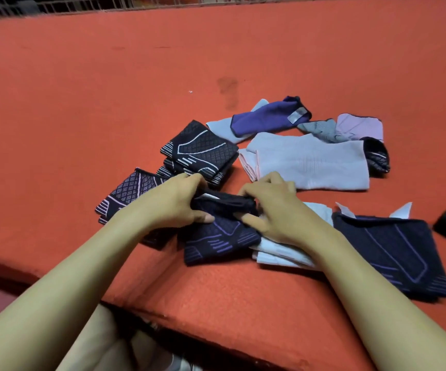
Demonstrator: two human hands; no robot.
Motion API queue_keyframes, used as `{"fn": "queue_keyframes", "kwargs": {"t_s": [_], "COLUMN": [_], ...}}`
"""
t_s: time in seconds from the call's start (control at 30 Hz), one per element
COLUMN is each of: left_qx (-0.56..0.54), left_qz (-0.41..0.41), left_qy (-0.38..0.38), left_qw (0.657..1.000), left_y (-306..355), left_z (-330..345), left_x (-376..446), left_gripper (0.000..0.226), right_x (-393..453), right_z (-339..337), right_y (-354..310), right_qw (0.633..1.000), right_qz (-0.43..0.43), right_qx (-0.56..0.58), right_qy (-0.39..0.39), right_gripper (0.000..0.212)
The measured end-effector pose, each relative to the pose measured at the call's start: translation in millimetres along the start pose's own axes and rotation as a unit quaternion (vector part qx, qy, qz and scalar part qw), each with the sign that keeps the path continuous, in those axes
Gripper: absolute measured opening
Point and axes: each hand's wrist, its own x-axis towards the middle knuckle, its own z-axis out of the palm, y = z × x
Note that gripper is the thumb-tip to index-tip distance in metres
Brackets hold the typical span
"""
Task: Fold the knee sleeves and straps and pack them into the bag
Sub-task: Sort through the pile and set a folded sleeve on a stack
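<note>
The orange felt-covered counter (109,103) lies bare across its far and left stretches; its near edge runs diagonally just below the hands. The left hand (175,202) and right hand (272,207) pinch with curled fingers the ends of a dark navy knit knee sleeve (224,204), long axis left to right, above a folded navy sleeve with purple lines (219,245).

Your hands meet over a knee sleeve (220,243) on the ledge (109,103); folded sleeves (200,152) lie behind-left of it, a flat sleeve (310,162) behind-right, another sleeve (393,253) right
</note>
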Motion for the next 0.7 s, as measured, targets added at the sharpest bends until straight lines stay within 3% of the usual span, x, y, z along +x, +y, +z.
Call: {"fn": "queue_keyframes", "kwargs": {"t_s": [0.1,0.2,0.33,0.53,0.63,0.7], "left_qx": [-0.064,-0.121,-0.147,-0.196,-0.309,-0.424], "left_qz": [0.022,0.045,0.094,0.100,0.042,0.021], "left_qy": [-0.015,0.008,0.064,0.144,0.115,0.067], "left_qw": [0.998,0.992,0.983,0.965,0.943,0.903], "left_y": [-2,-2,13,56,74,85], "left_z": [-15,-38,-55,-52,-51,-52], "left_x": [-3,-8,-7,20,34,41], "left_gripper": [0.036,0.016,0.016,0.024,0.018,0.011], "right_x": [-5,-6,-7,-5,-2,-4], "right_z": [-11,-26,-39,-46,-44,-51], "right_y": [0,-10,-15,-3,-3,0], "right_qw": [0.992,0.985,0.966,0.889,0.846,0.816], "right_qz": [-0.026,-0.055,0.005,0.109,0.149,0.159], "right_qx": [0.102,0.120,0.212,0.398,0.461,0.499], "right_qy": [0.074,0.115,0.145,0.198,0.224,0.245], "right_gripper": [0.016,0.015,0.015,0.023,0.024,0.027]}}
